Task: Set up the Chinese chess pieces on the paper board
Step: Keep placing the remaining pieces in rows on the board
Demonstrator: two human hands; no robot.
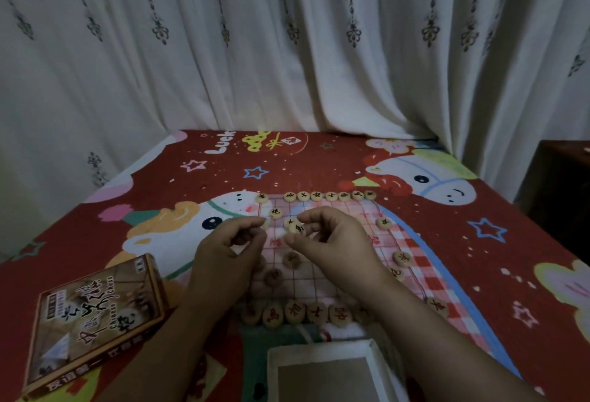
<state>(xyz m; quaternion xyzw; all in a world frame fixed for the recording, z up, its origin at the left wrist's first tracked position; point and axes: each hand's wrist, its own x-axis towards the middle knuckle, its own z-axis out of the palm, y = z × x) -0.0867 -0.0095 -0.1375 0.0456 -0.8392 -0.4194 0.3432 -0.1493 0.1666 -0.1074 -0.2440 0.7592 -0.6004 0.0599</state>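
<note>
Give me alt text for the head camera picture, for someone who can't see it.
A person's right hand pinches a chess piece above a paper board on a red cartoon cloth, the left hand curled beside it. Rows of pieces line the board's far and near edges; a game box lies at left, a white tray nearest the camera.

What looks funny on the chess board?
The far row of pieces has one gap near its left end, between the corner piece and the next, while the rest sit side by side. The right hand pinches a black-lettered piece above the paper board, perhaps meant for it.
</note>
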